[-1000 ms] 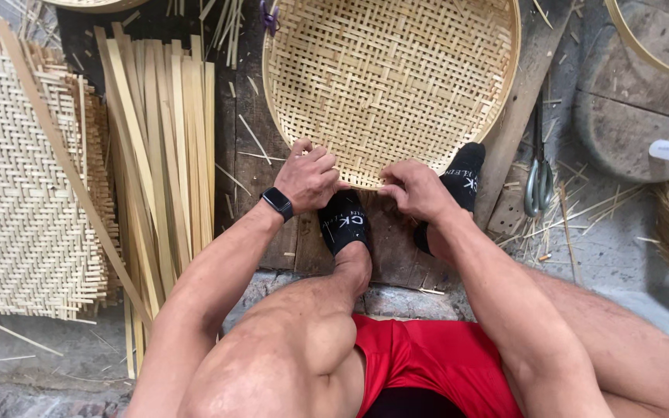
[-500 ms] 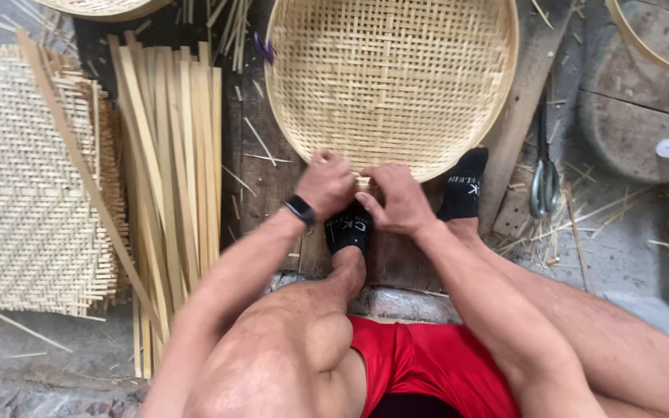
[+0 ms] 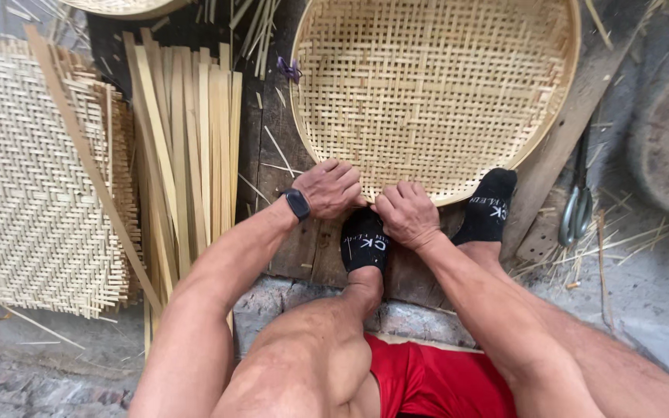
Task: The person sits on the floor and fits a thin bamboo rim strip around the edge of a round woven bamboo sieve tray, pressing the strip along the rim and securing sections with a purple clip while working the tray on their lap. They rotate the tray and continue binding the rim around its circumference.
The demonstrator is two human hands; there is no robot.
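Round pale woven bamboo tray point(image 3: 435, 85) pinned under my black-socked feet. Left hand point(image 3: 333, 188) and right hand point(image 3: 406, 214) both pinched shut on its near rim. Risk: rim strip springs loose if grip slackens.

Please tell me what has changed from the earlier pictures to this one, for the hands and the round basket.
Both hands came together at the near rim of the round woven tray: the left hand and right hand, apart a second ago, now sit side by side gripping the rim. The feet in black socks stay braced at the rim. The bamboo strips, flat woven mat and scissors did not move.
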